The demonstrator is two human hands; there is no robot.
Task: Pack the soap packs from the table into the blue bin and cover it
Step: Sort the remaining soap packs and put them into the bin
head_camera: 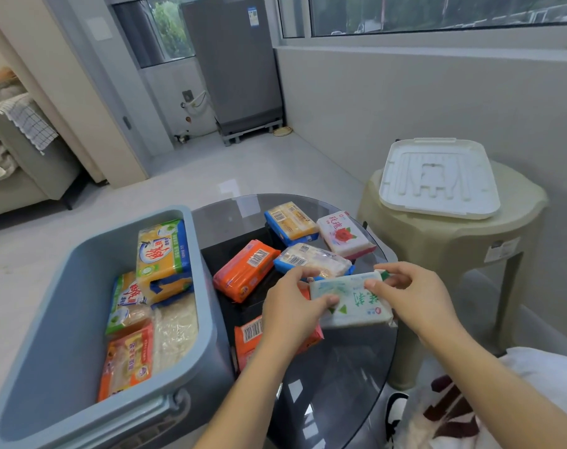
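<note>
Both hands hold a white-and-green soap pack just above the round glass table. My left hand grips its left end, my right hand its right end. On the table lie an orange pack, a clear blue-edged pack, a yellow-and-blue pack, a pink rose pack and another orange pack partly hidden under my left hand. The blue bin stands to the left with several packs along its right side. Its white lid rests on a beige stool.
The beige plastic stool stands right of the table, close to the wall. A grey sofa is at the far left and a grey appliance at the back. My lap with white patterned cloth is at the lower right.
</note>
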